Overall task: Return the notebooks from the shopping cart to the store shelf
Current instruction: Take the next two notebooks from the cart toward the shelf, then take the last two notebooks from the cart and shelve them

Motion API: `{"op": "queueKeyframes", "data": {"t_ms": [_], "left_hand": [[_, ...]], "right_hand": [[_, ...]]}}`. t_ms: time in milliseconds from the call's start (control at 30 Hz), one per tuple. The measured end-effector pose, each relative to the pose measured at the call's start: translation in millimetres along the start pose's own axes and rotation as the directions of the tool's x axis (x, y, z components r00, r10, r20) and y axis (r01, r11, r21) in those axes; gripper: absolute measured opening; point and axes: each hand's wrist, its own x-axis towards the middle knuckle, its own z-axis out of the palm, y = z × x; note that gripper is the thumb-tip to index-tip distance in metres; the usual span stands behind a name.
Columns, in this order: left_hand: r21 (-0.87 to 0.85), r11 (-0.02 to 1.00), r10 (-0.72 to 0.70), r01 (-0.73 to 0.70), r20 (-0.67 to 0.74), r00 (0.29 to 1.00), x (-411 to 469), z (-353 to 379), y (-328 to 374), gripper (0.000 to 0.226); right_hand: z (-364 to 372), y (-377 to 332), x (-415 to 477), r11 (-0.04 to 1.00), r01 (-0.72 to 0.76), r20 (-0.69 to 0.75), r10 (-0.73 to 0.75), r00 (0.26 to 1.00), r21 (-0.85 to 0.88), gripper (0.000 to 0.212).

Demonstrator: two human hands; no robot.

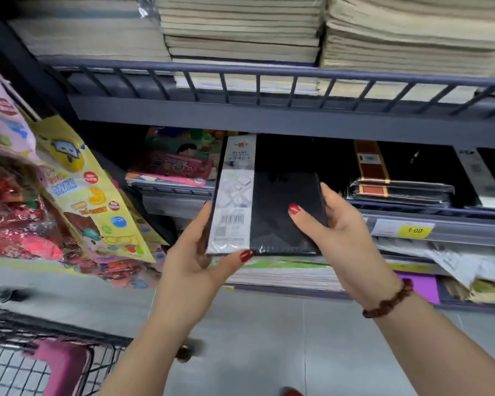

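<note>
Notebook: flat rectangle with a black textured cover. A white paper band with a barcode runs down its left side, under glossy clear wrap. It is held at centre frame in front of the middle shelf opening, far end towards the dark gap.
Left hand: thumb pressed on the lower front edge, fingers curled behind the left edge, pinching the notebook. The fingers are mostly hidden by the cover.
Right hand: thumb flat on the cover, fingers wrapped round the right edge, tips out of sight behind it.
Bracelet: dark brown round beads on the right wrist.
Shelf: grey-blue metal, low railed front on the upper tier.
Paper stacks: cream page edges in tight layers, top of frame, cut off above.
Picture books: bright printed covers, just left of the notebook.
Wrapped diaries: black, orange-brown band, shiny film, right of centre.
Price tag: yellow strip, digits blurred.
Packets: glossy printed foil, left edge, smeared by blur.
Shopping cart: black wire mesh with a pink plastic part, lower left corner, cropped. Contents cannot be made out.
Floor: smooth grey tiles.
Unclear: whether the notebook's far end touches the shelf.
</note>
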Motion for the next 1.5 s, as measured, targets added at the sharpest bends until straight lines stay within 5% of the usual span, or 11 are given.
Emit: {"op": "queueKeyframes", "data": {"t_ms": [100,200,300,400,567,667,767,933,1200,1500], "left_hand": [[0.023,0.999,0.031,-0.031,0.007,0.999,22,3,2,0.072],[0.149,0.987,0.058,-0.06,0.016,0.998,47,2,2,0.077],[0.3,0.951,0.069,-0.069,0.011,0.998,69,3,5,0.073],[0.44,0.894,0.076,-0.085,0.038,0.996,92,7,6,0.05],[0.637,0.768,0.078,-0.065,0.008,0.997,118,20,15,0.062],[0.649,0.761,0.034,-0.022,-0.007,0.999,125,17,10,0.049],[0.667,0.745,0.019,-0.002,-0.017,1.0,126,12,5,0.087],[0.723,0.688,0.006,0.065,-0.095,0.995,122,17,3,0.058],[0.658,0.75,-0.011,0.069,-0.091,0.996,89,7,27,0.049],[0.832,0.523,0.026,0.185,-0.232,0.972,-40,-70,105,0.052]], "right_hand": [[-5,-10,1,0.961,0.006,-0.016,-0.011,1.0,-0.278,0.069],[-4,-18,5,0.804,-0.019,-0.017,0.011,1.0,-0.595,0.093],[-7,-14,23,0.695,0.023,-0.017,-0.05,0.999,-0.718,0.091],[-9,-9,45,0.66,0.026,-0.037,-0.082,0.996,-0.751,0.083],[-14,-5,72,0.574,0.028,-0.024,-0.083,0.996,-0.819,0.076],[-15,-5,74,0.533,0.008,-0.032,-0.066,0.997,-0.846,0.075],[-14,-5,72,0.491,0.022,-0.015,-0.07,0.997,-0.871,0.076],[-13,1,72,0.498,0.03,-0.021,-0.097,0.995,-0.867,0.075],[-10,-13,55,0.433,0.024,-0.001,-0.057,0.998,-0.901,0.063],[20,-70,-16,0.222,0.453,0.453,-0.056,0.89,-0.863,0.058]]}}
